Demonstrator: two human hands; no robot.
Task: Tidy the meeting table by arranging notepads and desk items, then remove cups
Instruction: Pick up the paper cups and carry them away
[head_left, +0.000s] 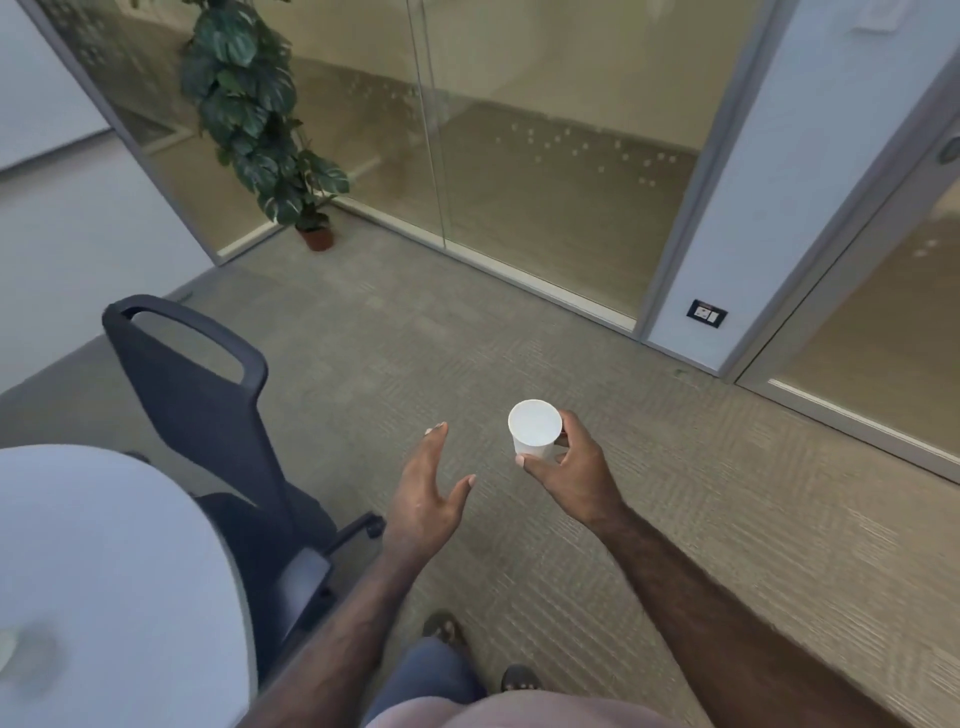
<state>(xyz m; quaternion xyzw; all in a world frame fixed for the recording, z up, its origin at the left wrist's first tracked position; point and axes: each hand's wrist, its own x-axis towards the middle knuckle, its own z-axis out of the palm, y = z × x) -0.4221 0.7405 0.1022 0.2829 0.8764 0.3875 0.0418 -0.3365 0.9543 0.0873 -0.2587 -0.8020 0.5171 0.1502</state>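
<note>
At far left, a white round desk (104, 561), its edge curving through the lower corner. Just beside it, a dark chair (208, 415) tucked close, back toward the camera. Farther back, a potted plant (260, 114) against the glass wall (519, 156). Mid-frame, above the carpet (675, 519): left hand (426, 499) empty, fingers spread apart, palm turned toward the right. Just to its right, apart from it, a white cup (535, 429), upright, mouth up, well off the desk. Right hand (571, 467) with grip clamped around the cup's side. On the wall at right, a dark socket (706, 314).
</note>
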